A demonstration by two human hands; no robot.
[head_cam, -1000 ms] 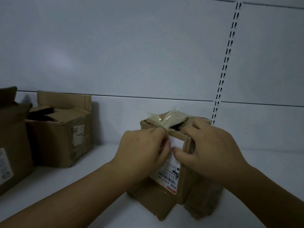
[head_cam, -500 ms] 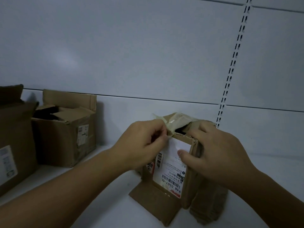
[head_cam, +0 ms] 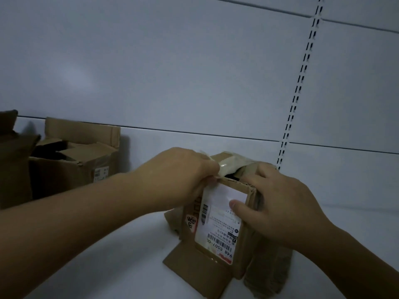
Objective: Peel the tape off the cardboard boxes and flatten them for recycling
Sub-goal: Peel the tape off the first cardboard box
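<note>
While upright, box in grip of right hand, tape in left hand.

At the top edge of the small box, the fingertips of my left grip curl out of sight. The near end of the tape is hidden under them, so I cannot tell just how it is pinched. My right grip covers the small box's right side and part of its top, only a dark slit of its inside shows, and the fine print on its label is too small to read. Well left of the small box, the sticker on the open box is just as illegible, the outermost box is cut by the picture's left edge, and both my forearms run off the bottom.
</note>
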